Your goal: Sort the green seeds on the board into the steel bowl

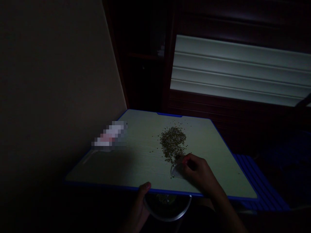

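Note:
A loose heap of small dark green seeds, possibly mung beans (173,140), lies spread on the pale tabletop with blue edging (141,161). My right hand (198,170) is closed in a pinch at the near side of the heap, on a thin see-through plastic piece (177,171) that touches the table. Its exact kind cannot be made out. Below the near edge, my left hand (142,204) grips a round bowl with a shiny rim (173,219), its thumb up at the table edge. Some seeds show inside the bowl, partly hidden by the table.
At the table's left side lies a blurred white and pink packet (110,136). A wall (73,81) rises on the left. Dark wooden furniture with pale slatted panels (233,71) stands behind. A blue ribbed stool or seat (257,181) is at the right. Lighting is dim.

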Tool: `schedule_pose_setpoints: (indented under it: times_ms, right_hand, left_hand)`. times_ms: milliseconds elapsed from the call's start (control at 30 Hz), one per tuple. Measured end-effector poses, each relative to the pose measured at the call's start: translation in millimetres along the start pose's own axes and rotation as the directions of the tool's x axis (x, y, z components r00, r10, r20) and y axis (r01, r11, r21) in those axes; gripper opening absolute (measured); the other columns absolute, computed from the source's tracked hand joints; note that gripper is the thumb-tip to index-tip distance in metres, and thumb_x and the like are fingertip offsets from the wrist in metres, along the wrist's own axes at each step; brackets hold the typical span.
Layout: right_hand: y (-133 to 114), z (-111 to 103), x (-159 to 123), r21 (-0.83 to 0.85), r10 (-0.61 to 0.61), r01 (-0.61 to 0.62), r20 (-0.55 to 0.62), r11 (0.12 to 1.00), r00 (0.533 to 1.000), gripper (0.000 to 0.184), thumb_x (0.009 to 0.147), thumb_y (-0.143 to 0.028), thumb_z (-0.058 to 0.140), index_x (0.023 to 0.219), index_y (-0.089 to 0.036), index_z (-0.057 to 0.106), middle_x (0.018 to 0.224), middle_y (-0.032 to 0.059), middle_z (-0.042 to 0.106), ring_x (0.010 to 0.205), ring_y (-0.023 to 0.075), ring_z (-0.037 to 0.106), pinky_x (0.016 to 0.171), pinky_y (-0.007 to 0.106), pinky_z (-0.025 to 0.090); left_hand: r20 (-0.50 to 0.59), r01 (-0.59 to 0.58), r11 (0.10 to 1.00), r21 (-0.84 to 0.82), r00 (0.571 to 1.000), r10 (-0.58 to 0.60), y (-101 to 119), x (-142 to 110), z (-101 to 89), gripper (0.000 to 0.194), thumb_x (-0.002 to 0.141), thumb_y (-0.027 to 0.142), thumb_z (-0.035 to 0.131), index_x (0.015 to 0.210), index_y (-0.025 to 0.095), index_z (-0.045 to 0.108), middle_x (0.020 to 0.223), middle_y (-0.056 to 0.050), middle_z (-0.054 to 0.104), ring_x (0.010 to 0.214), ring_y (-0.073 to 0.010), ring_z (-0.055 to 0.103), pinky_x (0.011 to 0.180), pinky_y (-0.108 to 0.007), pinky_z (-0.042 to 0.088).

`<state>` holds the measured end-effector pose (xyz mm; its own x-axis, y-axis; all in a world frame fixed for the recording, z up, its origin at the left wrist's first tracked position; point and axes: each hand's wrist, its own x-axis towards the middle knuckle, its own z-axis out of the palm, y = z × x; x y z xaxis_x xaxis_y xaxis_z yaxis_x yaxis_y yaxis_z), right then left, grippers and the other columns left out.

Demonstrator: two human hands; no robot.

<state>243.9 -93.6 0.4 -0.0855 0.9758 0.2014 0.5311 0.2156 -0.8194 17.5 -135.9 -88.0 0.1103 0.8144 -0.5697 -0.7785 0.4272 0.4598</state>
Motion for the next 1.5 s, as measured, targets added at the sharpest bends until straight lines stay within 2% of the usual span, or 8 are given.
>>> schedule_pose_setpoints:
  times_ms: [300, 567, 733, 933, 1033, 1133, 1300, 1500]
  right_hand:
    - [-5.6, -1.4, -1.6, -0.013, -0.004, 0.005, 0.057, 1.0, 0.998, 0.006, 0.078, -0.014, 0.056, 0.079, -0.019, 0.059, 0.071, -0.002, 0.06, 0.066, 0.0135, 0.054, 0.059, 0.023, 0.04]
    - [-8.5, -3.6, -3.2, 0.012, -0.079, 0.078, 0.142, 0.997, 0.987, 0.01, 0.077, -0.009, 0.055, 0.078, -0.019, 0.058, 0.072, -0.0029, 0.06, 0.067, 0.0124, 0.055, 0.061, 0.021, 0.04]
    - [-10.2, -4.5, -4.5, -0.007, -0.084, 0.087, 0.206, 0.996, 0.975, 0.013, 0.074, -0.007, 0.057, 0.079, -0.019, 0.059, 0.074, -0.0027, 0.062, 0.066, 0.0124, 0.055, 0.061, 0.021, 0.041]
    - [-13.1, -5.3, -6.0, 0.012, -0.118, 0.119, 0.251, 0.993, 0.961, 0.016, 0.073, -0.005, 0.056, 0.08, -0.019, 0.061, 0.076, -0.0018, 0.064, 0.068, 0.0129, 0.057, 0.062, 0.022, 0.042]
    - [-12.9, -5.7, -5.7, 0.033, -0.132, 0.128, 0.268, 0.991, 0.954, 0.016, 0.073, -0.006, 0.057, 0.08, -0.019, 0.061, 0.077, -0.0012, 0.065, 0.068, 0.0134, 0.057, 0.063, 0.022, 0.043]
    - [-11.3, -6.1, -5.8, 0.057, -0.136, 0.125, 0.277, 0.991, 0.951, 0.016, 0.073, -0.006, 0.058, 0.08, -0.02, 0.062, 0.076, -0.0016, 0.064, 0.068, 0.0133, 0.057, 0.063, 0.023, 0.043]
    - [-9.6, -7.1, -7.0, 0.105, -0.141, 0.115, 0.279, 0.988, 0.95, 0.015, 0.075, -0.009, 0.059, 0.082, -0.021, 0.063, 0.076, -0.002, 0.064, 0.069, 0.0133, 0.057, 0.064, 0.023, 0.044]
    - [-11.8, -7.6, -6.6, 0.103, -0.157, 0.133, 0.288, 0.986, 0.944, 0.013, 0.074, -0.009, 0.059, 0.081, -0.019, 0.062, 0.077, -0.0013, 0.064, 0.069, 0.0132, 0.056, 0.065, 0.022, 0.043]
  left_hand:
    - [0.065, 0.063, 0.996, -0.055, 0.996, -0.059, 4.2, -4.5, 6.8, 0.059, 0.082, 0.019, 0.064, 0.139, 0.007, 0.049, 0.113, -0.016, 0.073, 0.116, -0.0316, 0.061, 0.105, -0.05, 0.042]
    - [0.021, 0.036, 0.999, -0.034, 0.999, -0.035, 7.5, -9.8, 11.7, 0.06, 0.081, 0.017, 0.064, 0.139, 0.011, 0.05, 0.115, -0.015, 0.073, 0.114, -0.0325, 0.063, 0.105, -0.051, 0.04]
    - [-0.073, 0.042, 0.999, -0.001, 0.996, -0.042, 2.0, -3.1, 0.8, 0.06, 0.079, 0.018, 0.065, 0.138, 0.014, 0.052, 0.111, -0.013, 0.074, 0.115, -0.0331, 0.062, 0.104, -0.048, 0.042]
    - [0.021, 0.03, 0.999, 0.02, 0.999, -0.031, 1.4, -4.2, 4.2, 0.057, 0.079, 0.02, 0.067, 0.133, 0.009, 0.054, 0.111, -0.015, 0.074, 0.113, -0.034, 0.063, 0.104, -0.052, 0.041]
    - [-0.004, 0.077, 0.997, -0.008, 0.997, -0.077, 6.1, -11.9, 15.3, 0.054, 0.08, 0.021, 0.066, 0.131, 0.008, 0.056, 0.11, -0.016, 0.074, 0.115, -0.0329, 0.062, 0.103, -0.05, 0.043]
    - [-0.039, 0.056, 0.998, -0.029, 0.998, -0.057, 8.7, -16.3, 22.2, 0.053, 0.08, 0.02, 0.064, 0.132, 0.012, 0.055, 0.107, -0.013, 0.076, 0.112, -0.0325, 0.064, 0.102, -0.05, 0.044]
    - [-0.048, 0.046, 0.999, -0.023, 0.998, -0.047, 8.1, -13.2, 19.0, 0.053, 0.08, 0.019, 0.065, 0.131, 0.01, 0.055, 0.101, -0.013, 0.077, 0.113, -0.0308, 0.064, 0.103, -0.046, 0.044]
    - [0.001, 0.055, 0.998, -0.018, 0.999, -0.054, 7.0, -12.6, 16.4, 0.054, 0.08, 0.021, 0.066, 0.132, 0.01, 0.056, 0.109, -0.015, 0.075, 0.114, -0.0326, 0.063, 0.104, -0.05, 0.043]
